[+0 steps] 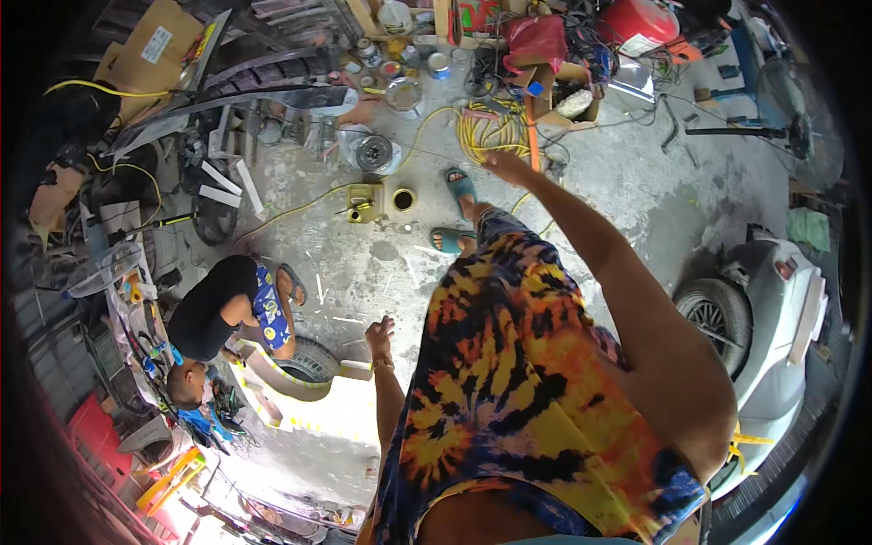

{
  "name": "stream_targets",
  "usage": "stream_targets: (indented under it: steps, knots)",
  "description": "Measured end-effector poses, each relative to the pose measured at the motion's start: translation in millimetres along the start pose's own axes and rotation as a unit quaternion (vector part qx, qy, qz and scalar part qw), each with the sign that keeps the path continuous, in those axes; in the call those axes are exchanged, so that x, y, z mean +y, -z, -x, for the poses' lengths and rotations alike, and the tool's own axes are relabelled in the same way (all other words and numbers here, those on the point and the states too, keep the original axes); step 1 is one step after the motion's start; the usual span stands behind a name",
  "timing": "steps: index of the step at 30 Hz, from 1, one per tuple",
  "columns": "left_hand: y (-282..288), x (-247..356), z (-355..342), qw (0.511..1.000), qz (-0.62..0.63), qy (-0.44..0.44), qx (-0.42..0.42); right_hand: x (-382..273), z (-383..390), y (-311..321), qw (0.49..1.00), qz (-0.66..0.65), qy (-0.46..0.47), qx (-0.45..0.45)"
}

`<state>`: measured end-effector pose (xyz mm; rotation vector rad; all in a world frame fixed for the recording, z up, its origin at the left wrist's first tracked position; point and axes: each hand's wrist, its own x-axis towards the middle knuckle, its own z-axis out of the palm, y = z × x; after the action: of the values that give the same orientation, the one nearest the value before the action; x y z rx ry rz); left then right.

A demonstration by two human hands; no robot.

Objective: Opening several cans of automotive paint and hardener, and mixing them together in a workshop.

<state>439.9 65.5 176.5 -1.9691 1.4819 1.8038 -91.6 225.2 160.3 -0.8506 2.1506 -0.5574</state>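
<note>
My right hand (509,169) reaches out over the concrete floor, just short of a coil of yellow hose (490,136). Its fingers are curled together, and what they hold, if anything, is too small to make out. An orange strip (531,136) lies right beside that hand. Lower down at my left side, my left hand (380,338) hangs with its fingers apart and nothing in it. Closest to it are a white curved panel (350,391) and a tyre (309,361) on the floor.
Another person (218,309) crouches at the left beside the panel. Ahead stand a yellow container (365,203), an open can (404,199) and a round metal part (373,153). A cardboard box (581,100) sits far right of centre; a silver vehicle (772,318) stands at the right.
</note>
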Motion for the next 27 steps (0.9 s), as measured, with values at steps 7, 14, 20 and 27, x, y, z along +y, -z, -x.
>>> stream_targets:
  steps: [7,14,20,27]
  knots:
    - [-13.1,-21.8,54.2,0.996,-0.010,0.078,-0.039,87.4,80.4,-97.1,0.974,0.024,0.028,-0.222]
    - [-7.6,70.9,62.4,0.990,0.049,0.017,0.131,85.1,6.9,-19.4,0.965,-0.043,-0.164,-0.199]
    - [71.1,310.4,156.7,0.824,0.176,-0.382,0.379,-75.3,-86.9,104.4,0.949,-0.299,0.097,-0.022]
    - [133.4,445.7,400.1,0.234,-0.104,-0.795,0.549,-418.7,50.6,339.7,0.737,-0.308,0.562,0.213]
